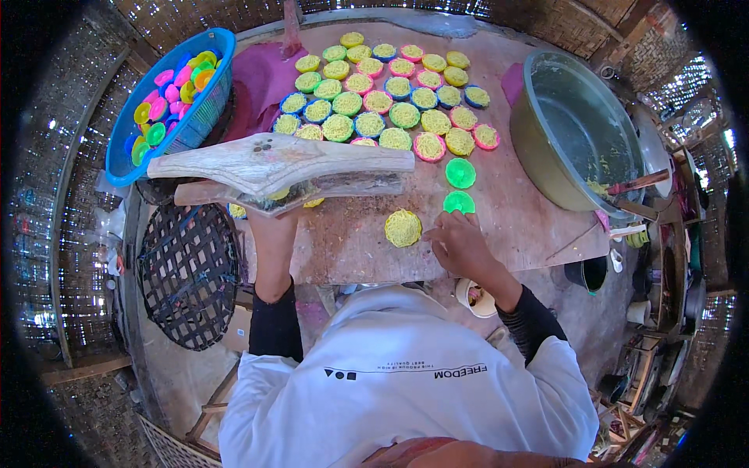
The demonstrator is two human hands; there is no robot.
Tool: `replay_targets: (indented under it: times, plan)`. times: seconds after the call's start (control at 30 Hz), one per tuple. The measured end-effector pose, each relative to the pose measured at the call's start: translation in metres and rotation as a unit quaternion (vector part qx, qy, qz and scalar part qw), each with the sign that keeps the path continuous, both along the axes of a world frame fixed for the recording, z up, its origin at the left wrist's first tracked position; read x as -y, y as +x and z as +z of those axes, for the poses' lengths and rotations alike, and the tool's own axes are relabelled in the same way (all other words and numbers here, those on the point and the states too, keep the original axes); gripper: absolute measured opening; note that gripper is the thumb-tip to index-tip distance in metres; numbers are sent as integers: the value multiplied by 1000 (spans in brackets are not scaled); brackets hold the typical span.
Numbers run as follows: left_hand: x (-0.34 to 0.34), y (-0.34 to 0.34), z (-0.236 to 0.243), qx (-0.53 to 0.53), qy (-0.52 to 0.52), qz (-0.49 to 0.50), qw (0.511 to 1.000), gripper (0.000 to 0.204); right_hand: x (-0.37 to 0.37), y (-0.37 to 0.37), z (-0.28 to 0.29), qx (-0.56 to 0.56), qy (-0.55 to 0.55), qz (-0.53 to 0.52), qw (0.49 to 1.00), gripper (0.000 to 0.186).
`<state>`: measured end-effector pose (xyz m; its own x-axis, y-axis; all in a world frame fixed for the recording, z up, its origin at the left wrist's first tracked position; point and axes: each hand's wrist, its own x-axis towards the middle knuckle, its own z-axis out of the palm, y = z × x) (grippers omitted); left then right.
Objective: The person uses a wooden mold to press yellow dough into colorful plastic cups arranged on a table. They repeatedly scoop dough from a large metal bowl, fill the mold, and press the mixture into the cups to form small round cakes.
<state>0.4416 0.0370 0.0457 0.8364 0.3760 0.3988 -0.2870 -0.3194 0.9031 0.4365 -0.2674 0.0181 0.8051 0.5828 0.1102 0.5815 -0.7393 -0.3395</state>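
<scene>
My left hand [273, 226] reaches up to a two-part wooden press [273, 160] with long side handles, which it holds raised over the table's near left part. The wood hides its fingers. My right hand [462, 240] is closed at the near edge of a bright green cup mould [459, 203]; whether it grips the rim is hard to see. Just beyond stands another green mould [460, 173], with no strands in it. Left of my right hand lies a round heap of pale yellow strands [403, 228]. Partly hidden behind the press are more yellow heaps.
Many coloured moulds filled with yellow strands [378, 101] cover the far table [351, 242]. At the left stands a blue basket [117, 125] of small coloured moulds, above a dark woven tray [187, 273]. A large olive basin [538, 156] sits at the right. Below the table edge is a pale bucket [477, 308].
</scene>
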Motion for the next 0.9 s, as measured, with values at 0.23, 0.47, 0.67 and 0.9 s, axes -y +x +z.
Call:
replay_targets:
  times: [0.23, 0.47, 0.67, 0.9]
  plan:
    - [-2, -1, -1, -6, -26, 6, 1000, 52, -7, 5, -4, -10, 39, 5, 999, 16]
    - [-2, -5, 6, -10, -20, 4, 1000, 52, -18, 23, -3, 80, 48, -16, 996, 33]
    - [-11, -9, -3, -8, 3, 14, 1000, 57, -28, 28, -9, 103, 41, 13, 994, 31]
    - [-8, -10, 3, -3, -33, 41, 999, 43, -26, 33, -14, 83, 48, 28, 995, 29]
